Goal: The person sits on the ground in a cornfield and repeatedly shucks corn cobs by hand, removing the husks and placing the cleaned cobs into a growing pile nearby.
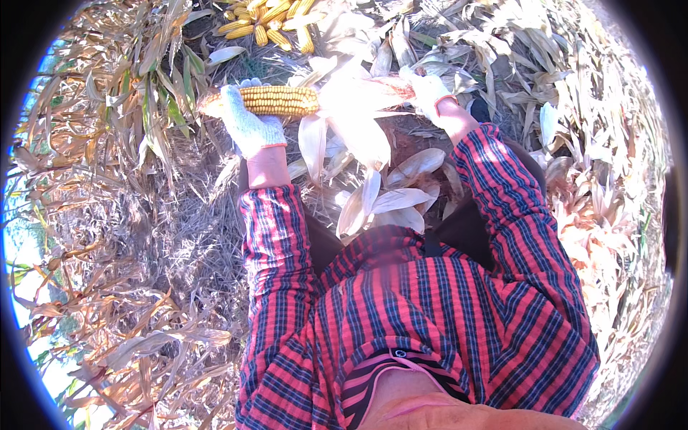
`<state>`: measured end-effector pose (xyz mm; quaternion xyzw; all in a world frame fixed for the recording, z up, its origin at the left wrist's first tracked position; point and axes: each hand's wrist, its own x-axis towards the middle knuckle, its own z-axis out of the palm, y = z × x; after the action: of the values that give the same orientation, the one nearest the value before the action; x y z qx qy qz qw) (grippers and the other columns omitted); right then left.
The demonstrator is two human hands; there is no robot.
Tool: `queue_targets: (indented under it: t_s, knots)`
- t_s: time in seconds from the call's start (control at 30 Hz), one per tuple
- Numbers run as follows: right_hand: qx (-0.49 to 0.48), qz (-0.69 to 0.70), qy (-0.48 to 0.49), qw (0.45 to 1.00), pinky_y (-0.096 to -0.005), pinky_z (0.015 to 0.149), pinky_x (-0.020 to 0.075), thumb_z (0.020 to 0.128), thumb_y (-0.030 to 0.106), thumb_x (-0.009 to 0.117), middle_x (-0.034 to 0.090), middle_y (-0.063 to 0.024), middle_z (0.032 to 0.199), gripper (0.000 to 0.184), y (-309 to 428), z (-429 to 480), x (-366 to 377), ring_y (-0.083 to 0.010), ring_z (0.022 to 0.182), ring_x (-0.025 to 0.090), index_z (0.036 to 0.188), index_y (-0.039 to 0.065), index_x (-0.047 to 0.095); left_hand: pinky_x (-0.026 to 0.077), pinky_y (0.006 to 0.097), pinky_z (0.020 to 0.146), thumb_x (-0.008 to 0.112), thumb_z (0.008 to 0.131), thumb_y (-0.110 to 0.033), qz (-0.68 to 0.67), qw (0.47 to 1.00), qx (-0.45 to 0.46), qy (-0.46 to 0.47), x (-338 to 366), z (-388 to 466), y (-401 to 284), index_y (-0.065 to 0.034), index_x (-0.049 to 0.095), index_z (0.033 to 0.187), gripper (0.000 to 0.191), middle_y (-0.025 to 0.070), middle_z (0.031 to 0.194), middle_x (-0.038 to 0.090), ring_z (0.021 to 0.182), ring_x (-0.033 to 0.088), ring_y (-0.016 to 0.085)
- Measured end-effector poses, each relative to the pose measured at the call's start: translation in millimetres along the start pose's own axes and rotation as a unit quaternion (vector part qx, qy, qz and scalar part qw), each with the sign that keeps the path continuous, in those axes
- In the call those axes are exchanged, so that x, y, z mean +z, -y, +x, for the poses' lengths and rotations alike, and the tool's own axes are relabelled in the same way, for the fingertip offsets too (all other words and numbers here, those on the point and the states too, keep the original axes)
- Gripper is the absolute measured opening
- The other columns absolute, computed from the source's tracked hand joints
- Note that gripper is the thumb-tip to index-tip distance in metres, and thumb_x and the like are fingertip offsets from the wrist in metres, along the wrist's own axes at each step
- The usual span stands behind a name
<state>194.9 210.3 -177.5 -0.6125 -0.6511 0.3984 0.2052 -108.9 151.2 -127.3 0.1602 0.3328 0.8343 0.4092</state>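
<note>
My left hand (250, 121), in a white knit glove, is closed around the tip end of a yellow ear of corn (282, 101). The ear lies sideways, its kernels bare, with brown silk showing beyond the glove. Pale husk leaves (355, 118) spread from its other end, so bright in the sun that their join to the ear is hard to make out. My right hand (431, 97), gloved too, grips the far end of these husks, where reddish silk (395, 88) shows beside the fingers. Some husk leaves hang down between my arms.
A heap of bare yellow ears (269, 21) lies on the ground at the top. Ears still in husk (400, 48) rest right of it. Dry corn stalks and leaves (156, 91) stand at the left, and more dry husks (580, 107) cover the right. Loose husks (398, 201) lie between my legs.
</note>
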Motion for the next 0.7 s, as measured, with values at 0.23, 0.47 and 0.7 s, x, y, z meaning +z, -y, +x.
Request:
queue_targets:
  t_s: [0.23, 0.47, 0.7]
  knots:
    - [-0.047, -0.276, -0.11, 0.954, -0.035, 0.088, 0.048, 0.089, 0.044, 0.056, 0.063, -0.0092, 0.104, 0.041, 18, -3, -32, -0.0243, 0.1, 0.06, 0.109, 0.009, 0.062, 0.047, 0.0356, 0.091, 0.065, 0.083, 0.0, 0.074, 0.985, 0.113, 0.103, 12, -12, -12, -0.0063, 0.045, 0.117, 0.04, 0.0084, 0.107, 0.056, 0.1, 0.055, 0.018]
    - [-0.258, -0.452, -0.018, 0.854, -0.0363, 0.084, 0.0493, 0.09, 0.025, 0.057, 0.064, -0.0059, 0.102, 0.024, 26, -26, -14, -0.0253, 0.097, 0.062, 0.111, 0.015, 0.064, 0.047, 0.0366, 0.095, 0.072, 0.074, 0.0, 0.327, 0.91, 0.116, 0.229, 18, -41, 3, -0.001, 0.045, 0.129, 0.061, 0.013, 0.12, 0.057, 0.105, 0.059, 0.024]
    - [-0.157, 0.425, 0.285, 0.845, -0.0277, 0.082, 0.0515, 0.095, 0.014, 0.052, 0.059, -0.0056, 0.117, 0.033, 29, -28, 9, -0.0146, 0.102, 0.06, 0.126, 0.001, 0.05, 0.041, 0.0425, 0.1, 0.065, 0.075, -0.004, 0.424, 0.714, 0.258, 0.493, 32, -88, 34, -0.0066, 0.062, 0.114, 0.039, 0.015, 0.126, 0.054, 0.119, 0.05, 0.032]
